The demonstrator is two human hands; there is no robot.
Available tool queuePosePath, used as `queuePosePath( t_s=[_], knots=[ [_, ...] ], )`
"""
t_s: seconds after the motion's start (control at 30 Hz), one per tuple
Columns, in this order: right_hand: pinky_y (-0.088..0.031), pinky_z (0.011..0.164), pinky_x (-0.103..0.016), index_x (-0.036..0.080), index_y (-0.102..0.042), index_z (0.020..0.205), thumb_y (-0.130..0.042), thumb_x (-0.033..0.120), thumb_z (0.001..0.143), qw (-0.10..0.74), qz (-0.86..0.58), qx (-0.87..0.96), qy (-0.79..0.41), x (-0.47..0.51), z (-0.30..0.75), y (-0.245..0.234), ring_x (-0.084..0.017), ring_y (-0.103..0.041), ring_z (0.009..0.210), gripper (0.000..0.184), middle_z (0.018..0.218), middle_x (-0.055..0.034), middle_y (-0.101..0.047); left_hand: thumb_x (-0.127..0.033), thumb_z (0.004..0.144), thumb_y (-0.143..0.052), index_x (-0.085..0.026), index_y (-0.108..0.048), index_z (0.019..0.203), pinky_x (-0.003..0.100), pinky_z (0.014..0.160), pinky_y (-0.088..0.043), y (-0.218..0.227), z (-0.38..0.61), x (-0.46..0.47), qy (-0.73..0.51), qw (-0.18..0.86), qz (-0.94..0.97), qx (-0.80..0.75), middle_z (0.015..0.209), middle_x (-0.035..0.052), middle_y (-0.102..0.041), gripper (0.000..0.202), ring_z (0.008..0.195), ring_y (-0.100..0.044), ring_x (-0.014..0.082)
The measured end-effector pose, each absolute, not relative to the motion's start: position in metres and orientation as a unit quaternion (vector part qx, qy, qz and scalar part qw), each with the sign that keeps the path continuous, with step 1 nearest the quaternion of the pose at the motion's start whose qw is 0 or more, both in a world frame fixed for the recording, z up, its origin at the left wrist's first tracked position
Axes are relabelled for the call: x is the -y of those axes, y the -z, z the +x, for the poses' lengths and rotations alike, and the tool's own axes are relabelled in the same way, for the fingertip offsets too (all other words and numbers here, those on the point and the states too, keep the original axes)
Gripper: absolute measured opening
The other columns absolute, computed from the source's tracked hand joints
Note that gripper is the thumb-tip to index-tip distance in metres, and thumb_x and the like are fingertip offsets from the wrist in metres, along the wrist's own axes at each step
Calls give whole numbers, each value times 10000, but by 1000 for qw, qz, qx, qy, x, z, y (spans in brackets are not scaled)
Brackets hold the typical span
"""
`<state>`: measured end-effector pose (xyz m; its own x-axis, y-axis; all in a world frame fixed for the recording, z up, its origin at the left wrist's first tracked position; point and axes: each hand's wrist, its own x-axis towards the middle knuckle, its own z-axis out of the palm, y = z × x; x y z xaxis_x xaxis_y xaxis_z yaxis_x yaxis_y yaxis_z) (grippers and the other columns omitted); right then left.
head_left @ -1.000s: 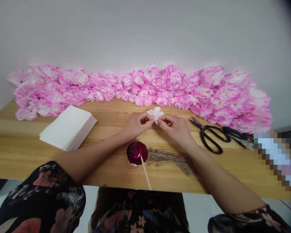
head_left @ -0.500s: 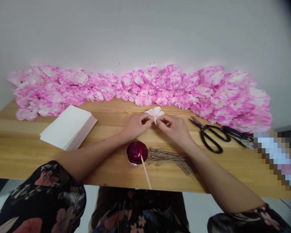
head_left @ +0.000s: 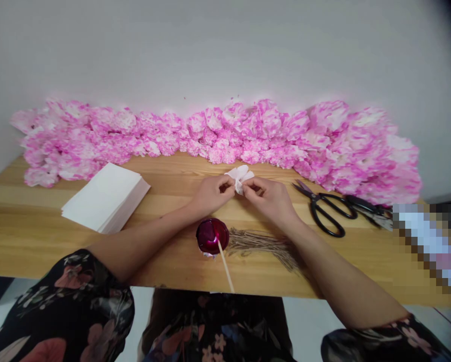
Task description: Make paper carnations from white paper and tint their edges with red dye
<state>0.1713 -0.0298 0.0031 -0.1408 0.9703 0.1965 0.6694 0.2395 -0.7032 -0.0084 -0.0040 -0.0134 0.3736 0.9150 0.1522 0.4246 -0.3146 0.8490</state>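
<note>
Between my two hands is a small white paper flower (head_left: 239, 173), its petals fanned out toward the wall. My left hand (head_left: 215, 193) pinches its left side between thumb and fingers. From the right, my right hand (head_left: 269, 197) pinches it in the same way. The flower is held over the wooden table, and my fingertips partly hide its base. Just below my hands sits a small dish of dark magenta dye (head_left: 209, 232) with a thin wooden stick (head_left: 226, 266) leaning in it. A bundle of thin brown stems (head_left: 261, 241) lies right of the dish, under my right forearm.
A row of pink and white paper flowers (head_left: 218, 133) runs along the wall. A stack of white paper (head_left: 105, 193) lies at the left, near my left forearm. Black-handled scissors (head_left: 323, 206) and pliers (head_left: 368, 210) lie at the right, beside a blurred-out object (head_left: 425, 241).
The white paper flower has shifted slightly and its petals look a little more spread. Both hands keep their pinch at almost the same place.
</note>
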Motion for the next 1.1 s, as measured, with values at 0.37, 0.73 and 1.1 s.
queuePosePath(
  t_s=[0.37, 0.73, 1.1],
  knots=[
    [-399, 606, -270, 187, -720, 825, -569, 413, 871, 346, -576, 671, -314, 26, 174, -5, -149, -575, 618, 276, 705, -20, -702, -188, 780, -543, -153, -599, 681, 215, 593, -333, 16, -10, 2, -336, 410, 720, -447, 624, -45, -535, 119, 598, -436, 86],
    [-374, 586, -252, 184, -758, 848, -603, 263, 818, 348, -582, 683, -271, 23, 178, -1, -132, -571, 610, 177, 759, -9, -737, -232, 789, -549, -152, -621, 730, 219, 619, -371, 20, -11, -1, -337, 426, 713, -444, 677, -17, -626, 123, 626, -513, 100],
    [-448, 629, -289, 206, -759, 994, -619, 306, 842, 354, -566, 709, -227, 20, 186, -7, -176, -628, 709, 230, 880, -43, -749, -213, 792, -557, -145, -627, 716, 209, 595, -343, 18, -14, 1, -333, 410, 723, -446, 648, -27, -595, 123, 594, -469, 87]
  ],
)
